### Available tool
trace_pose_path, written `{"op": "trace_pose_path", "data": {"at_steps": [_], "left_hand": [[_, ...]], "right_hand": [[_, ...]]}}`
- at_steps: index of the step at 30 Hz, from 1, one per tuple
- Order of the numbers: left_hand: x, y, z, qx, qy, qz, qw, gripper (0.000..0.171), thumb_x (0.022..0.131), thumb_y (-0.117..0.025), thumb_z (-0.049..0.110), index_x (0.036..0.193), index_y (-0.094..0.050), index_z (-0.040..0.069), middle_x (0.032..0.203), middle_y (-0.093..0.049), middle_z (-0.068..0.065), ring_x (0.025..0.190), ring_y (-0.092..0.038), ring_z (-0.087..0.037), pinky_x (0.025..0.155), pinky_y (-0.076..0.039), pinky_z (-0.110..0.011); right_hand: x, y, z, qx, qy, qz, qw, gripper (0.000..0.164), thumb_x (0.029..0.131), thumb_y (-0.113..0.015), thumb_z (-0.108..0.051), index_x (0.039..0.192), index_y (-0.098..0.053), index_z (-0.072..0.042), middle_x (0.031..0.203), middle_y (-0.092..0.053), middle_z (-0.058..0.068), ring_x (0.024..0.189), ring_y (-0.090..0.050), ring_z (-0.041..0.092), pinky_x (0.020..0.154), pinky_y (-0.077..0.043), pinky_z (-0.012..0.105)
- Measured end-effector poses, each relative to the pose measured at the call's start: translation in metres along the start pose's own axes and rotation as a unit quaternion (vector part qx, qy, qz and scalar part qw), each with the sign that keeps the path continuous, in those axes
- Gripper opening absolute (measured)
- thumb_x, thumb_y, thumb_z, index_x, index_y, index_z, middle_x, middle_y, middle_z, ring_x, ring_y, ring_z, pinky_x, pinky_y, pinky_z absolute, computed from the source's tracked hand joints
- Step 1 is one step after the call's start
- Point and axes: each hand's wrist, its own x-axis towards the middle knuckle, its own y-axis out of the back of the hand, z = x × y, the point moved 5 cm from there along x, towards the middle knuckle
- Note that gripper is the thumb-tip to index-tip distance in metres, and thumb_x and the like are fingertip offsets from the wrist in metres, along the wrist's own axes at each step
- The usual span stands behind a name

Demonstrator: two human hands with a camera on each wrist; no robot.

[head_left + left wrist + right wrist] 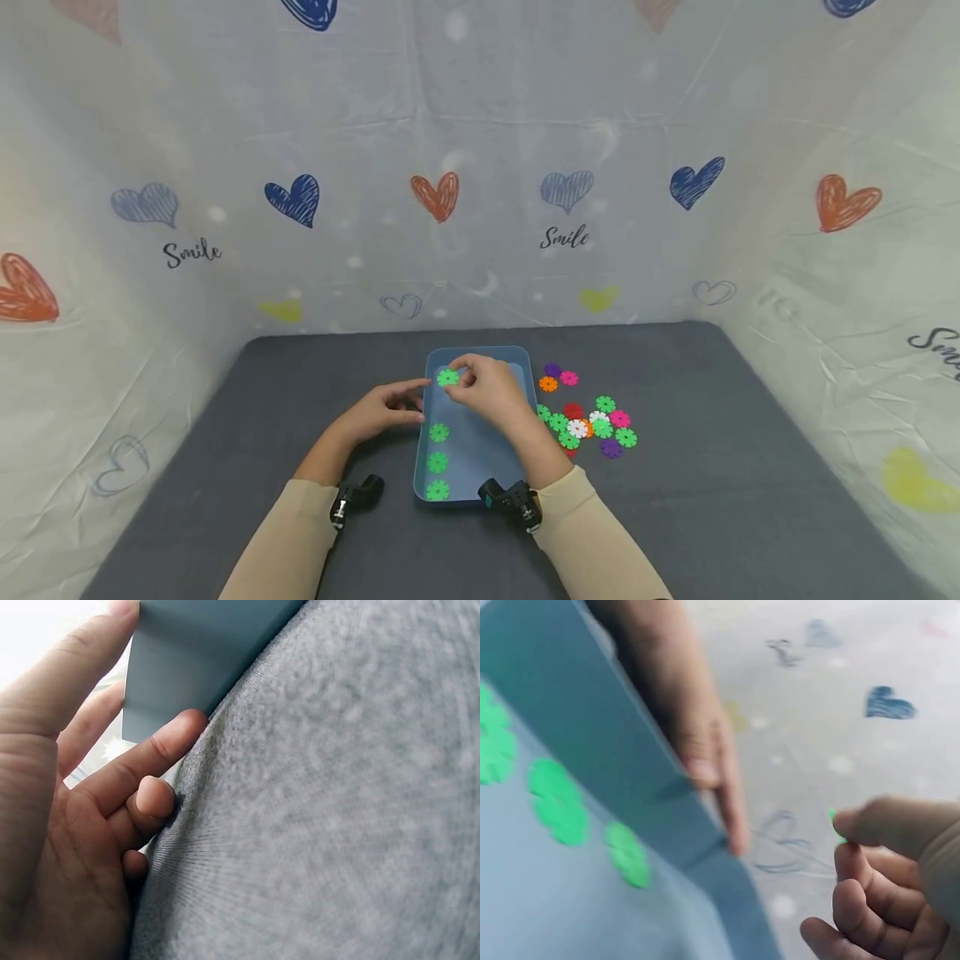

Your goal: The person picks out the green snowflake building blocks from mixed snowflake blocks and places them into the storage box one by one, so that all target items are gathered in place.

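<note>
Over the far left part of a blue tray (474, 458), my right hand (489, 392) pinches a green notched plastic disc (447, 377) between thumb and fingertips. In the right wrist view only a thin green edge of that disc shows past the thumb. Along the tray's left side lie several more green discs (438, 462), in a line inside it. My left hand (381, 413) is at the tray's left wall, thumb and index finger extended to it. In the left wrist view its fingertips are against the tray's outer side (195, 660), and other fingers bend loosely near the cloth.
To the right of the tray lies a loose pile of notched discs in green, white, red, orange and purple (611, 448). A smaller group with an orange disc (548, 384) sits behind it. Dark grey cloth (712, 483) covers the table, with a heart-printed curtain (495, 275) behind.
</note>
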Motion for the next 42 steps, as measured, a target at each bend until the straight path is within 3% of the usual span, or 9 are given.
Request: {"op": "trace_pose_path", "data": {"at_steps": [4, 9, 18, 23, 33, 42], "left_hand": [[0.001, -0.001, 0.003, -0.006, -0.011, -0.009, 0.9999, 0.068, 0.091, -0.081, 0.022, 0.152, -0.052, 0.01, 0.113, -0.069, -0.011, 0.094, -0.061, -0.025, 0.079, -0.049, -0.035], [0.001, -0.001, 0.002, -0.019, -0.022, -0.021, 0.9994, 0.067, 0.093, -0.079, 0.018, 0.152, -0.05, 0.006, 0.116, -0.067, -0.015, 0.103, -0.062, -0.025, 0.084, -0.05, -0.033], [-0.003, 0.005, -0.001, -0.019, -0.024, -0.013, 0.9994, 0.068, 0.092, -0.08, 0.018, 0.152, -0.05, 0.007, 0.115, -0.068, -0.015, 0.098, -0.061, -0.027, 0.079, -0.05, -0.033], [0.0, 0.001, -0.002, -0.026, -0.028, -0.018, 0.9991, 0.069, 0.092, -0.081, 0.019, 0.153, -0.05, 0.007, 0.116, -0.068, -0.014, 0.099, -0.062, -0.025, 0.081, -0.05, -0.032], [0.001, 0.0, 0.001, -0.021, -0.019, -0.015, 0.9995, 0.069, 0.091, -0.081, 0.019, 0.153, -0.05, 0.009, 0.115, -0.069, -0.014, 0.101, -0.062, -0.027, 0.084, -0.049, -0.034], [0.0, 0.001, 0.001, -0.009, -0.02, -0.013, 0.9997, 0.067, 0.092, -0.08, 0.018, 0.152, -0.051, 0.009, 0.114, -0.068, -0.015, 0.095, -0.058, -0.027, 0.077, -0.045, -0.032]], "right_hand": [[0.002, -0.01, 0.01, 0.017, -0.029, 0.012, 0.999, 0.032, 0.092, -0.079, -0.019, 0.12, -0.071, -0.006, 0.074, -0.066, -0.007, 0.061, -0.057, 0.012, 0.058, -0.045, 0.029], [0.003, -0.018, 0.021, 0.036, -0.069, -0.003, 0.997, 0.03, 0.089, -0.083, -0.017, 0.116, -0.073, -0.007, 0.077, -0.065, -0.003, 0.064, -0.056, 0.014, 0.06, -0.045, 0.031], [0.01, -0.037, 0.034, 0.07, -0.108, -0.04, 0.991, 0.028, 0.091, -0.078, -0.008, 0.119, -0.074, -0.004, 0.075, -0.071, 0.0, 0.071, -0.069, 0.021, 0.058, -0.046, 0.028], [0.006, -0.042, 0.041, 0.096, -0.127, -0.05, 0.986, 0.03, 0.091, -0.076, -0.001, 0.12, -0.072, 0.001, 0.076, -0.072, 0.006, 0.065, -0.068, 0.021, 0.056, -0.05, 0.029], [0.006, -0.049, 0.047, 0.079, -0.12, -0.06, 0.988, 0.028, 0.091, -0.077, -0.006, 0.118, -0.074, 0.001, 0.07, -0.069, 0.005, 0.053, -0.059, 0.013, 0.052, -0.048, 0.027], [0.002, -0.048, 0.032, 0.045, -0.093, -0.119, 0.987, 0.033, 0.098, -0.062, 0.0, 0.129, -0.066, 0.009, 0.084, -0.07, 0.006, 0.065, -0.063, 0.012, 0.06, -0.051, 0.027]]}}
